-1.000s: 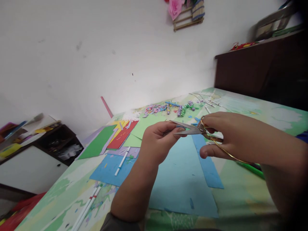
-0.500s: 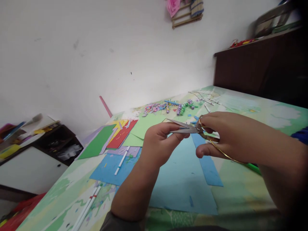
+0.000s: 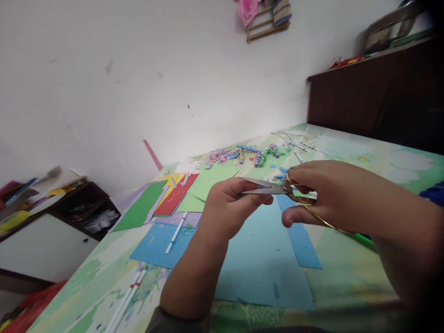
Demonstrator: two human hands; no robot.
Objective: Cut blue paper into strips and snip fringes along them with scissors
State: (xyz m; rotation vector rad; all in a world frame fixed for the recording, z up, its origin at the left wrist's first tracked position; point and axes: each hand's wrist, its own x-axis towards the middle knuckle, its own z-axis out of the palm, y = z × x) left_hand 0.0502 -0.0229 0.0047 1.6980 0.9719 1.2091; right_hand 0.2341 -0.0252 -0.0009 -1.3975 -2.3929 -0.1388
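My right hand (image 3: 322, 194) grips a pair of scissors (image 3: 270, 188) by gold-coloured handles, blades pointing left and slightly apart. Close to the blades, my left hand (image 3: 225, 208) is closed with thumb and forefinger pinched together. Whatever lies in that pinch is hidden or too small to name. Below both hands, a light blue sheet of paper (image 3: 263, 259) lies on the table, and a darker blue paper strip (image 3: 301, 245) rests along its right side.
The patterned tablecloth (image 3: 347, 282) carries coloured sheets, including a green sheet (image 3: 140, 206) and a red sheet (image 3: 176, 194). White-barrelled pens (image 3: 176, 232) lie to the left. Curled paper pieces (image 3: 262, 158) and a pile of scraps (image 3: 222, 157) sit near the wall.
The scissor blades have come closer together between the two frames. Both hands stay in nearly the same place.
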